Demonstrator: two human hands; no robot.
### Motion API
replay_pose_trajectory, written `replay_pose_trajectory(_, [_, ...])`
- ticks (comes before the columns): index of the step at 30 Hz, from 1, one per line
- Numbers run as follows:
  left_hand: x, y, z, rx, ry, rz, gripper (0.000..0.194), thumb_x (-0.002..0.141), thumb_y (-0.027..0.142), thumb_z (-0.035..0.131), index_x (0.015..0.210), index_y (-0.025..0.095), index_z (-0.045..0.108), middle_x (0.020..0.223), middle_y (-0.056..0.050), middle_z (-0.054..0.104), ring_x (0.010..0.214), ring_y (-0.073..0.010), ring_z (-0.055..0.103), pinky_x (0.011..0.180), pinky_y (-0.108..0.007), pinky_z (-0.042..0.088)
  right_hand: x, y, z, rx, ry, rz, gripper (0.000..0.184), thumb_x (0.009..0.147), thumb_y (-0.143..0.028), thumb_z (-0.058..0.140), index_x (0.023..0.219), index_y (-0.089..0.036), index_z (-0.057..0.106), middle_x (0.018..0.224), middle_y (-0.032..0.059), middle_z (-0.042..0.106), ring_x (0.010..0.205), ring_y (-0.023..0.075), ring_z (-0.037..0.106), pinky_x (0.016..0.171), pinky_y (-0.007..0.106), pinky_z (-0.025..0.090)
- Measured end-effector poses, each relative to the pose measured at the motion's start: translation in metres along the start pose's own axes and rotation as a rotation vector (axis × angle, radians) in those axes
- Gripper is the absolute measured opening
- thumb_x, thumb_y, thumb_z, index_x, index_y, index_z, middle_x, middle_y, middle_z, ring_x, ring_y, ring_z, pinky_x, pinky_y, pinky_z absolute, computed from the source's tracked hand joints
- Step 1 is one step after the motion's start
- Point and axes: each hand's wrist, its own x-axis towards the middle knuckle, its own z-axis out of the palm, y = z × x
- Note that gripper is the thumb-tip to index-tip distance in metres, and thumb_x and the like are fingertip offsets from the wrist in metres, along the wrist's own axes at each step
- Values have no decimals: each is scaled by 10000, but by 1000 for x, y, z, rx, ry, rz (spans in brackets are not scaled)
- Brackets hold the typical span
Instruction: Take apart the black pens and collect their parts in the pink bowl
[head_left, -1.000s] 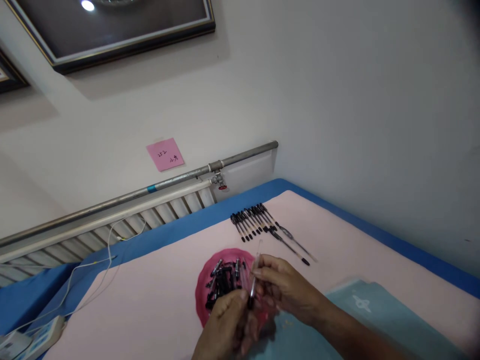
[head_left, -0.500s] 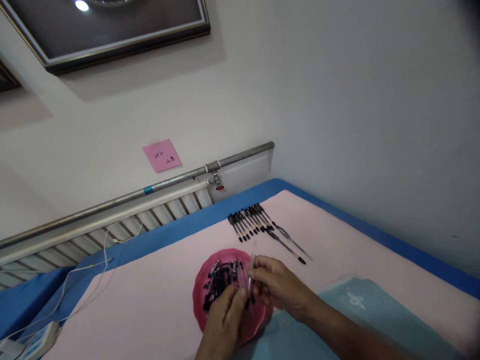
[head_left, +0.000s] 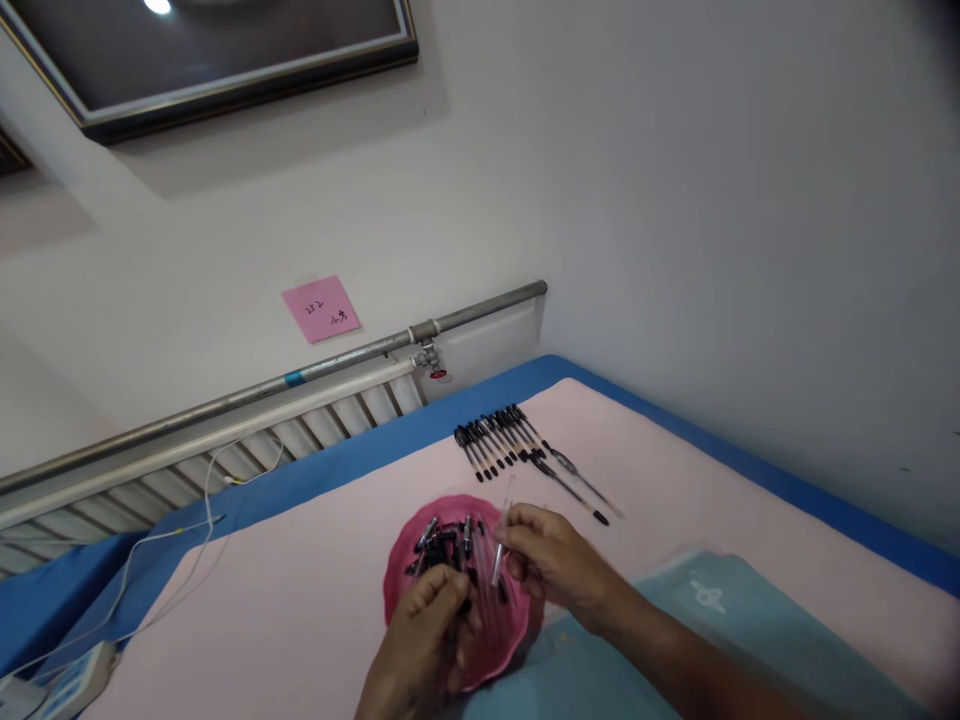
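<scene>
A pink bowl on the pink cloth holds several black pen caps and parts. My right hand pinches a clear pen barrel upright over the bowl's right side. My left hand reaches into the bowl from the near side, fingers curled among the black parts; what they grip is hidden. Beyond the bowl, a row of several assembled black pens lies on the cloth.
The pink cloth covers a blue-edged table against a white wall. A teal mat lies at the near right. A radiator and pipe run behind. White cables and a small device sit at the left.
My left hand has dropped lower and leftward into the bowl's parts. My right hand keeps the clear barrel, shifted slightly. The view has drifted a little.
</scene>
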Motion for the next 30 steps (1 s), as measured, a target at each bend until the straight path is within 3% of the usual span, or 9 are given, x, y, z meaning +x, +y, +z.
replay_pose_trajectory(5, [3, 6, -23, 308, 309, 131, 435, 666, 584, 613, 549, 184, 488, 398, 65, 450, 312, -57, 333, 336, -184, 223, -8, -7, 6, -269, 54, -2, 85, 715, -240, 596, 696, -179, 539, 533, -65, 470, 497, 82, 458, 475, 198, 329])
replay_pose_trajectory(8, [3, 6, -33, 534, 409, 149, 306, 740, 493, 568, 648, 202, 592, 398, 50, 490, 334, -109, 409, 368, -213, 276, -11, -10, 3, -591, 68, -80, 156, 785, -312, 558, 854, -177, 594, 646, -17, 567, 598, 123, 529, 536, 225, 360])
replay_pose_trajectory(11, [4, 5, -37, 679, 480, 197, 155, 743, 344, 585, 791, 218, 661, 542, 3, 631, 493, -176, 570, 501, -252, 392, -6, -10, -14, -959, 179, -198, 240, 889, -324, 398, 878, -174, 586, 802, 40, 616, 717, 154, 565, 607, 249, 375])
replay_pose_trajectory(15, [6, 2, -39, 766, 509, 268, 85, 707, 249, 614, 765, 232, 675, 704, -31, 698, 671, -211, 630, 632, -272, 416, 8, -4, -48, -1207, 342, -122, 195, 853, -152, 388, 926, -128, 568, 1000, 135, 575, 836, 207, 565, 664, 289, 365])
replay_pose_trajectory(19, [7, -1, -35, 790, 452, 257, 122, 741, 291, 584, 793, 225, 672, 663, -21, 676, 589, -192, 595, 586, -270, 407, 21, 5, -71, -1241, 369, 16, 267, 768, -29, 385, 929, -77, 592, 922, 195, 592, 746, 252, 595, 581, 306, 342])
replay_pose_trajectory(22, [5, 0, -28, 702, 407, 258, 155, 744, 327, 586, 811, 214, 668, 674, -15, 664, 612, -182, 586, 594, -267, 414, 22, 2, -75, -1200, 321, 75, 232, 703, -15, 431, 809, -69, 631, 781, 193, 626, 686, 268, 603, 548, 305, 339])
replay_pose_trajectory(25, [3, 4, -18, 449, 324, 221, 256, 732, 410, 605, 850, 188, 652, 660, -2, 627, 574, -150, 553, 531, -240, 397, 13, -8, -64, -1115, 243, 34, 189, 712, -88, 469, 767, -103, 648, 761, 149, 649, 685, 228, 603, 552, 281, 361])
replay_pose_trajectory(27, [1, 6, -11, 268, 267, 172, 354, 703, 468, 631, 892, 169, 629, 621, 23, 576, 474, -100, 473, 447, -210, 337, 2, -16, -47, -1017, 160, -33, 231, 733, -131, 453, 849, -154, 652, 778, 73, 658, 678, 166, 593, 550, 236, 372])
replay_pose_trajectory(30, [-2, 8, -6, 61, 219, 117, 404, 693, 525, 633, 846, 154, 585, 553, 59, 487, 397, -41, 337, 383, -172, 233, -14, -22, -21, -648, -134, -96, 255, 697, -124, 448, 853, -186, 639, 696, -6, 612, 578, 102, 526, 499, 193, 348])
